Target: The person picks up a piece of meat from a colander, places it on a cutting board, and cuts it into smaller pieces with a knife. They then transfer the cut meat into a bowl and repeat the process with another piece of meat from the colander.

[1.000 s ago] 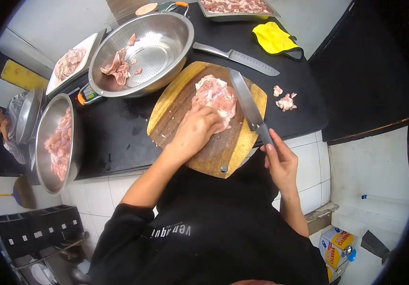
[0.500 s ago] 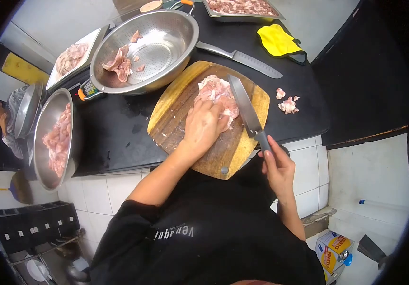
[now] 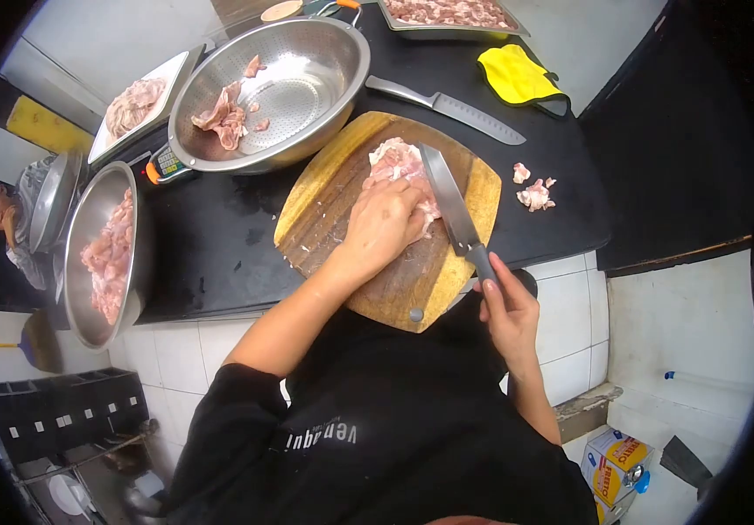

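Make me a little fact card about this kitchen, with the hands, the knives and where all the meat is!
Left hand: resting on raw meat
Right hand: holding a knife by its handle
Cutting board: wooden, under that meat
Second knife: lying beyond the board
Colander: a few meat pieces inside
Steel bowl: more meat inside
Scraps: right of the board

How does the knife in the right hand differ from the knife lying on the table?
The held knife has a dark handle; the lying knife has a silvery one. The held knife extends over the cutting board; the lying knife rests on the table. Both are metal-bladed.
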### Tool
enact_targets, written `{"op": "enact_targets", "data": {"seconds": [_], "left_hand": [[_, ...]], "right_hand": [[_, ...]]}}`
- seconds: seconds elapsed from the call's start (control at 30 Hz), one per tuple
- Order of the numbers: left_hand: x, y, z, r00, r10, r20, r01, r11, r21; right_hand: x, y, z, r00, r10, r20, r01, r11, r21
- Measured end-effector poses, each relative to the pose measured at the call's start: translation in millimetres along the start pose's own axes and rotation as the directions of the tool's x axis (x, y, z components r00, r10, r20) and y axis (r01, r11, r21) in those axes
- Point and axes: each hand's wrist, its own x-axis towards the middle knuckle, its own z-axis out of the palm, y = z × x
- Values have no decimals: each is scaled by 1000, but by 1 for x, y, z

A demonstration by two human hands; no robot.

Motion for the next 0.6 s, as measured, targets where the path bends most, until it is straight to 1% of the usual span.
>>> {"op": "enact_targets", "data": {"seconds": [0.07,0.17,0.23,0.3,0.33,0.4,0.43,0.47,0.5,0.57,0.6], "left_hand": [[-2,0,-4,1000,6,-1,-6,1000,4],[-26,6,-14,999,29,-19,-30,999,-25],[-49,7,-19,992,20,-122,-41,984,-174],[-68,5,-29,994,1,-111,-19,987,-162],[-77,4,-33,996,-27,-88,10,980,-196],[-85,2,-38,996,-65,-65,49,972,-229],[-86,1,-41,996,-85,-41,70,959,-273],[-85,-1,-44,995,-102,-17,91,945,-315],[-78,-4,-47,994,-107,-17,96,945,-311],[-51,-15,-50,929,-343,-139,282,900,-331],[-40,-22,-47,929,-343,-141,283,900,-331]], "right_hand": [[-2,1,1,1000,3,9,-3,1000,2],[-6,-1,-5,1000,12,7,-12,1000,-5],[-7,-2,-11,1000,25,-3,-25,1000,-6],[-8,-2,-17,997,46,-61,-48,998,-34],[-7,-1,-20,998,32,-62,-35,998,-48],[-5,-6,-21,997,52,-55,-55,997,-62],[-3,-8,-20,996,65,-55,-69,995,-75],[-2,-3,-19,998,34,-48,-37,998,-58],[-1,-4,-17,999,35,-42,-37,998,-55],[1,-10,-11,999,34,-27,-35,998,-44],[2,-11,-6,999,32,-25,-34,998,-44]]}}
